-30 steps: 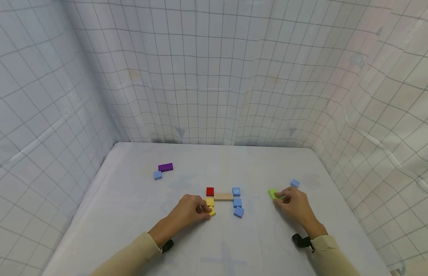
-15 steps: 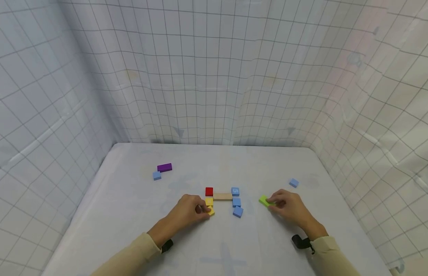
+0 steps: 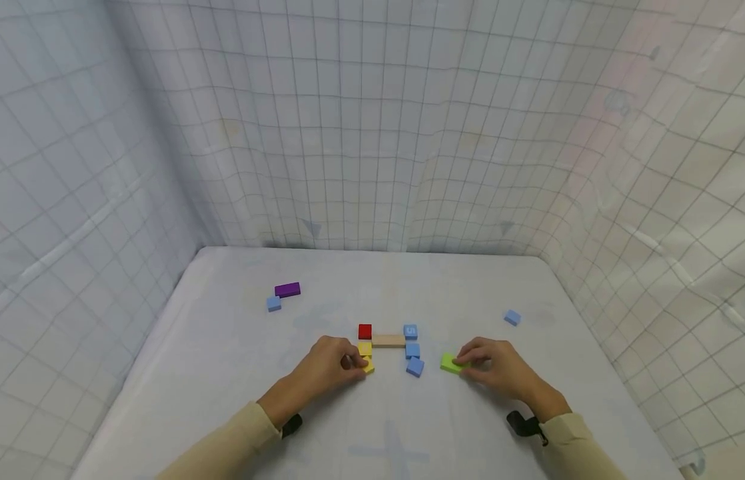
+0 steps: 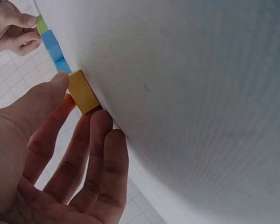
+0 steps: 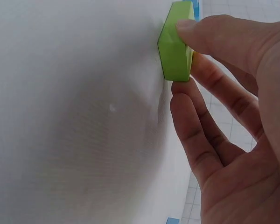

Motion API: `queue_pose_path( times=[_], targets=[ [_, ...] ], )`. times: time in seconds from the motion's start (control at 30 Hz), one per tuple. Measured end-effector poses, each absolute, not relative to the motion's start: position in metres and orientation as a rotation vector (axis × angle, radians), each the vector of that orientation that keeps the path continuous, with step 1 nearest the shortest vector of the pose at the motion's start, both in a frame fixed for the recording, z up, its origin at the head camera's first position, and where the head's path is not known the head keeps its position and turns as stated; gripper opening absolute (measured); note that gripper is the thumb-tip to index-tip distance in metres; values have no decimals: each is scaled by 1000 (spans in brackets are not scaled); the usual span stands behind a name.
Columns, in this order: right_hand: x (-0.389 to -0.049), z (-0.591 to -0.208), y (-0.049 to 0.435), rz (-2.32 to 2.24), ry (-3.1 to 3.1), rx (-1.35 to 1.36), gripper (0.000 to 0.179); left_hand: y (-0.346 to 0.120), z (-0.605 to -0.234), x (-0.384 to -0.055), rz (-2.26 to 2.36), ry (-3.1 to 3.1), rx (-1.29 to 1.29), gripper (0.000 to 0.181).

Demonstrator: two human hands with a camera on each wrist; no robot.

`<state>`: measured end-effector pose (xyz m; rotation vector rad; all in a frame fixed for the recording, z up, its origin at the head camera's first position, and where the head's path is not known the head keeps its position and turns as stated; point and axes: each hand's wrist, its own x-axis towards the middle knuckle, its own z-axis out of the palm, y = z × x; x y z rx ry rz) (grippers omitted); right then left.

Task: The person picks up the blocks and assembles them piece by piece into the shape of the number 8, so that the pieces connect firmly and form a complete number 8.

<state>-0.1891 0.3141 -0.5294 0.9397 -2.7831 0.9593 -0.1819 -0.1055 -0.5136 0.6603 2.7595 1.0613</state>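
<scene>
Nearby, a blue block (image 3: pixel 415 367) (askew) sits between green block (image 3: pixel 447 363) and yellow block (image 4: pixel 83 92).

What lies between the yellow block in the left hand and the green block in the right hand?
In the head view, a blue block, turned askew, lies between the yellow block and the green block, apart from both.

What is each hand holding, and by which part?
Left hand: nearer yellow block, by its left side. Right hand: green block, by its right end.
</scene>
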Motion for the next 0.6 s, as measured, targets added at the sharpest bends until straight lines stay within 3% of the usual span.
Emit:
queue_pose_path(
  times=[0.6],
  targets=[
    [-187, -528, 302, 982, -2802, 1155, 23, -104, -511, -181, 1043, 2761, 643, 14]
  ],
)
